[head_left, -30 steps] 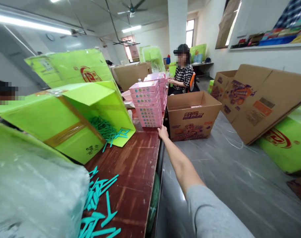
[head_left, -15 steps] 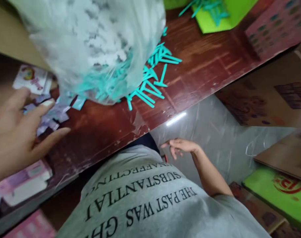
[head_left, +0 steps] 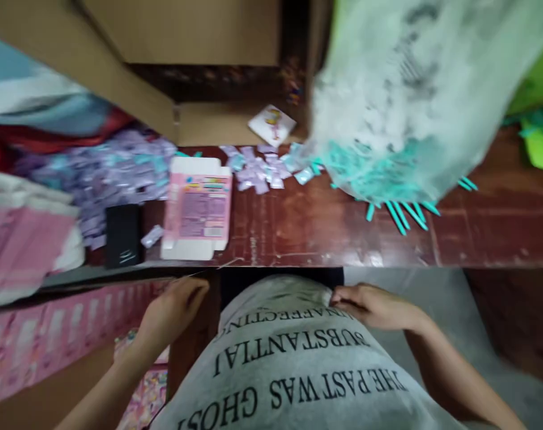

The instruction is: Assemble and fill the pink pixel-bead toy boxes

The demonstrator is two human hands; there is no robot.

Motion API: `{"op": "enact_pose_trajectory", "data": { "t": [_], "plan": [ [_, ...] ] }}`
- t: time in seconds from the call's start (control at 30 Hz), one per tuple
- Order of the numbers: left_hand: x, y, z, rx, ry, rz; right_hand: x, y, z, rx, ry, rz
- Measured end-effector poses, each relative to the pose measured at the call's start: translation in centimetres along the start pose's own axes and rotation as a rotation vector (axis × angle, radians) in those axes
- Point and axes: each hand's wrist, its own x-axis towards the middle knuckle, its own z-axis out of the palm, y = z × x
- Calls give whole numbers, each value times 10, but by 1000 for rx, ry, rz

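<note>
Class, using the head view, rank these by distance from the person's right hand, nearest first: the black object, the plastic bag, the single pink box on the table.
1. Plastic bag: on the table, ahead of the right hand.
2. Pink box: on the table, toward the left.
3. Black object: farther left, past the pink box.

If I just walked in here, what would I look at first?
Probably the big cloudy plastic bag on the right of the dark red table, with bright turquoise sticks inside and more along its lower edge. Next, maybe the pink carton left of the middle and the shiny purple packets heaped to its left. Below, between the left hand and right hand, are upside-down black letters on the shirt.
</note>
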Motion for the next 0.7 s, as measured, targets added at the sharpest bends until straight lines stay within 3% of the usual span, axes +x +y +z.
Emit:
{"op": "enact_pose_trajectory", "data": {
  "t": [0.07, 0.1, 0.13, 0.2, 0.27, 0.33, 0.4, 0.47, 0.53, 0.63, 0.7],
  "plan": [
    [29, -8, -20, -74, 418, -17, 25, -38, -39, -97, -33, -25],
    [50, -10, -29, -85, 579, -40, 49, -58, -56, -150, 0, -55],
    [73, -10, -37, -97, 665, -82, 80, -80, -70, -215, 64, -113],
    [122, -4, -42, -146, 719, -206, 160, -126, -84, -361, 223, -289],
    [163, 9, -35, -205, 675, -405, 249, -171, -79, -497, 327, -424],
    [187, 21, -23, -212, 609, -495, 326, -209, -66, -626, 425, -342],
    [193, 25, -12, -197, 584, -496, 376, -238, -54, -700, 482, -252],
    [188, 22, -8, -205, 601, -471, 396, -254, -49, -689, 516, -243],
    [176, 17, -14, -241, 665, -415, 393, -259, -55, -579, 505, -318],
    [150, 16, -37, -302, 784, -250, 365, -255, -73, -315, 423, -537],
    [132, 17, -55, -329, 737, -179, 337, -250, -87, -169, 388, -729]
  ]
}}
